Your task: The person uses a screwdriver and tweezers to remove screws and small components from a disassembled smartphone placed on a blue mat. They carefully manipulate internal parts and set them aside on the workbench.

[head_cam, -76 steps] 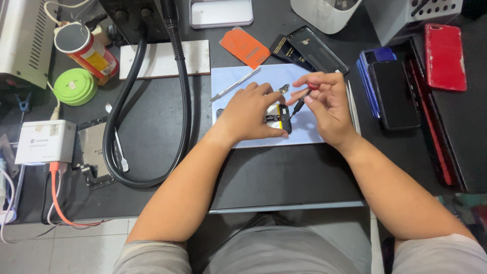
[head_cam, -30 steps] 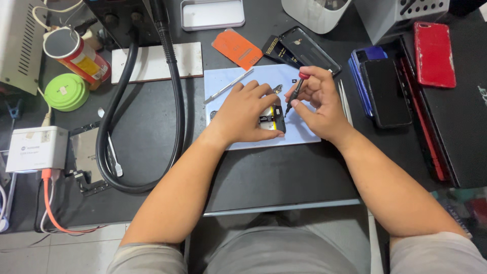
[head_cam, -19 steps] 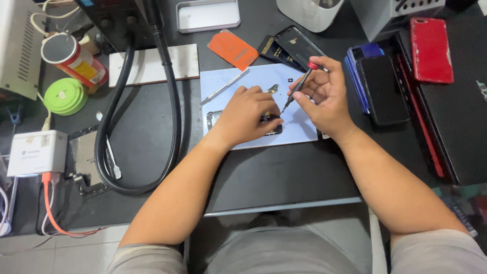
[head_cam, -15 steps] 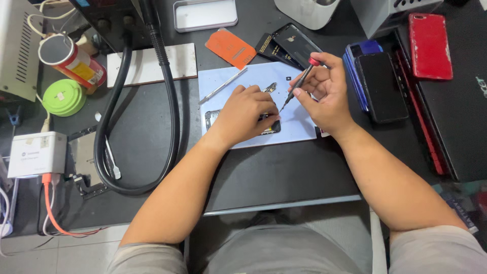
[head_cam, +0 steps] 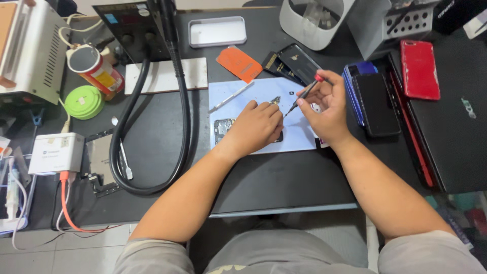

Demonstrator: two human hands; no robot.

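Head view: our left hand (head_cam: pixel 256 127) presses flat, fingers together, on an opened phone (head_cam: pixel 223 127) lying on the pale mat (head_cam: pixel 299 137). Our right hand (head_cam: pixel 327 106) pinches a screwdriver (head_cam: pixel 303 94), tip above the mat. Disassembly looks partway, in our judgement. Metal tray (head_cam: pixel 217 31) appears empty.

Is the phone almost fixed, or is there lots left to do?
Looks midway. Done: the phone lies opened on the pale mat, insides showing. In hand: the left hand pins it down while the right hand holds a small screwdriver, tip near the phone. Left: it is not closed up yet.
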